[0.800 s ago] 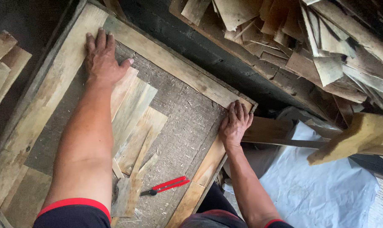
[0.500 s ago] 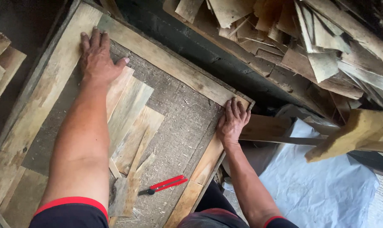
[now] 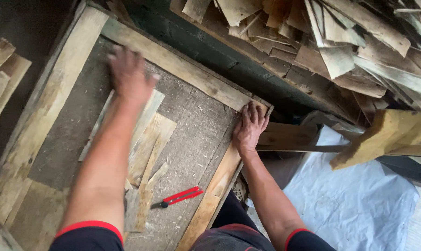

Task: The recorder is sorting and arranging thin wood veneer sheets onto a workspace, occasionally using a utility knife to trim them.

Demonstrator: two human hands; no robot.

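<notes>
The person leans over a wooden frame with a rough grey board set inside it; both bare arms reach forward from dark sleeves with red cuffs. The left hand is blurred; it lies flat, fingers spread and open, on the upper end of a loose fan of thin wood strips that rest on the board; it grips nothing. The right hand sits at the frame's far right corner; its fingers are extended and slightly curled, pressing down on the frame's edge where the 2 rails meet; it holds nothing. A red-handled tool lies on the board near the lower rail, between the 2 forearms, apart from both hands. Beyond the frame a heap of wood scraps fills the top right; a white plastic sheet is spread at lower right; a pale wooden block juts in above it.
</notes>
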